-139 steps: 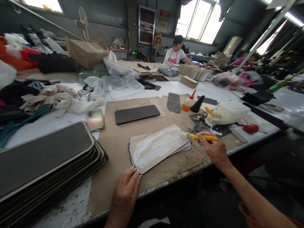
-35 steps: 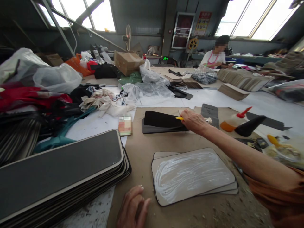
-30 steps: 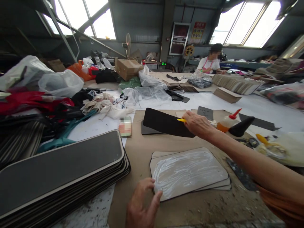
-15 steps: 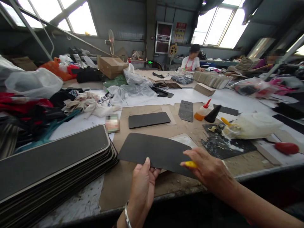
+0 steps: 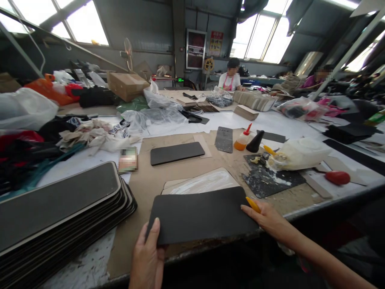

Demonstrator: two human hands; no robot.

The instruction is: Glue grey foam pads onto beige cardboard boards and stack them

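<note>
A dark grey rectangular sheet (image 5: pixel 201 216) with rounded corners is held up at the table's front edge, tilted towards me. My left hand (image 5: pixel 148 251) grips its left end, thumb on top and fingers beneath. At the right end my right hand (image 5: pixel 266 216) pinches the sheet and also keeps a yellow-handled tool (image 5: pixel 253 204) in its grasp; the tool's working end is hidden. Just behind the sheet lies a pale board (image 5: pixel 207 182) streaked with white, glue-like paste, its near part covered. Farther back, a smaller dark padded panel (image 5: pixel 177 153) lies flat on brown cardboard.
On the left is a stack of long dark panels (image 5: pixel 60 200). A glue bottle with a red tip (image 5: pixel 241 138), a black cone (image 5: pixel 255 142), a paste-smeared dark board (image 5: pixel 267 180), a white plastic jug (image 5: pixel 303 154) and a red object (image 5: pixel 337 177) stand right. Two people work farther back.
My left hand has moved from the sheet's near edge to its left end. The sheet has come down and nearer, uncovering the white-streaked board. My right hand now grips the sheet's right end.
</note>
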